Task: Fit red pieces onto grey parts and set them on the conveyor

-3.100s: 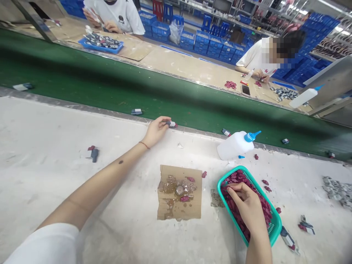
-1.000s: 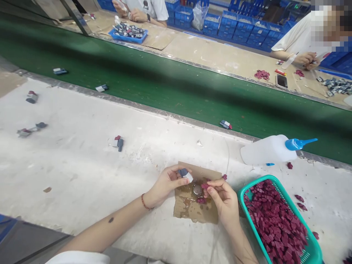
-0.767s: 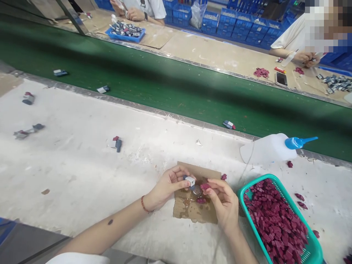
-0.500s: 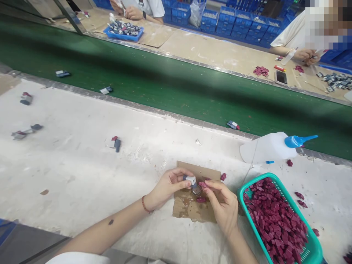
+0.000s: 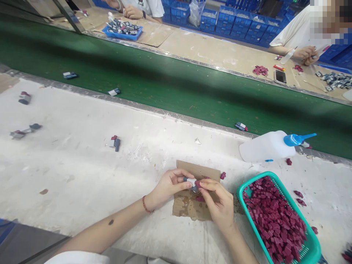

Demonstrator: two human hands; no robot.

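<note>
Between thumb and fingers my left hand [image 5: 167,187] grips a small grey-and-white plastic part [image 5: 190,181]. My right hand [image 5: 220,201] pinches a small maroon plastic piece [image 5: 198,184] against the right end of that part. Both hands are over a brown cardboard sheet [image 5: 189,211] with wet, glossy patches. Another maroon piece [image 5: 200,198] lies on the cardboard, and a small round metal object under the fingers is partly hidden. To the right of my right hand stands a green basket [image 5: 313,234] heaped with maroon pieces [image 5: 275,220].
A white bottle with a blue nozzle [image 5: 266,146] lies beyond the basket. Joined parts [image 5: 115,143] are scattered on the left of the white table. A green conveyor belt [image 5: 170,84] carries several more. Two people work across it, near a blue tray [image 5: 123,35] of parts.
My right hand has moved left, bringing the maroon piece from just beside the grey-and-white part to contact with its end. Parts on the conveyor have shifted right.
</note>
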